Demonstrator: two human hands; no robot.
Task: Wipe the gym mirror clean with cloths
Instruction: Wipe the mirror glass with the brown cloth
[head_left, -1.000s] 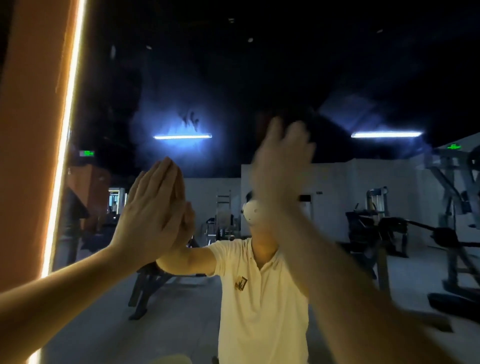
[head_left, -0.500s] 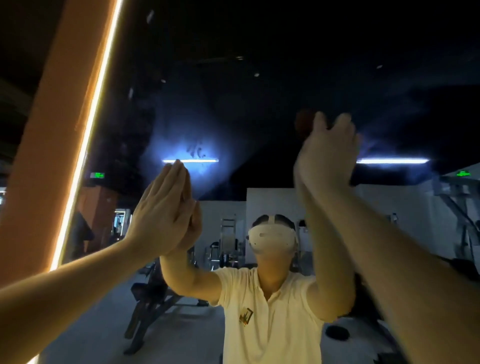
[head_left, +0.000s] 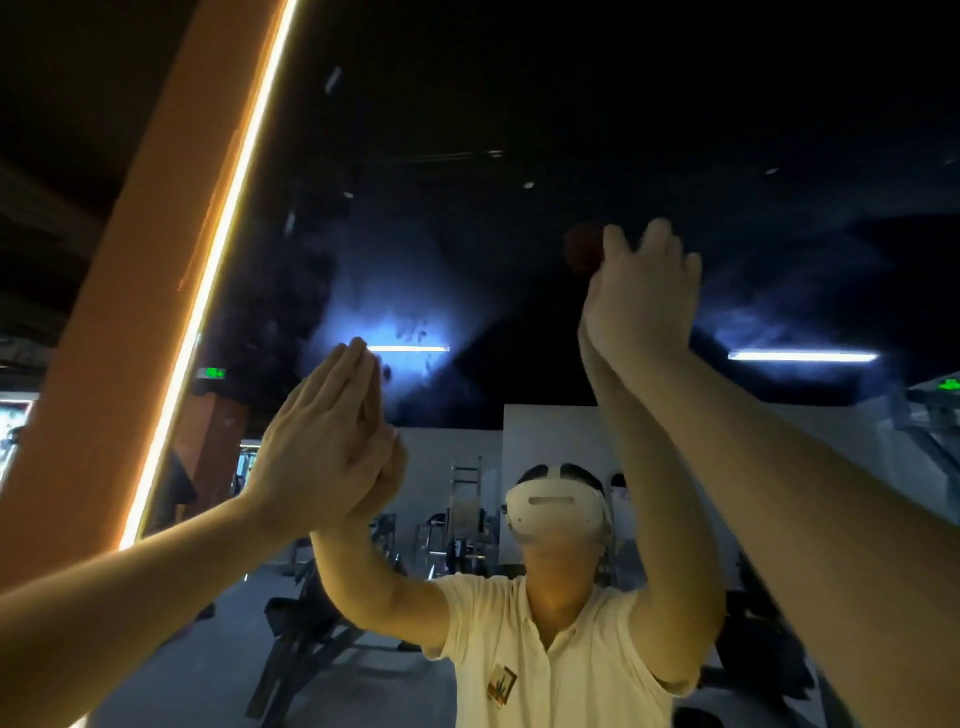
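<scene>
The gym mirror fills the view, dark, with hazy smears around a reflected ceiling light. My left hand lies flat on the glass with straight fingers together, meeting its reflection; no cloth shows under it. Higher and to the right, my right hand presses on the glass with its fingers extended. A dark reddish cloth peeks out at its upper left edge, mostly hidden by the hand. My reflection in a pale shirt and white headset stands below.
An orange frame with a lit strip borders the mirror on the left. The glass reflects gym machines, a white wall and a second ceiling light.
My right hand has slid up and to the right across the glass. My left hand has kept its flat place, and the view has tilted upward.
</scene>
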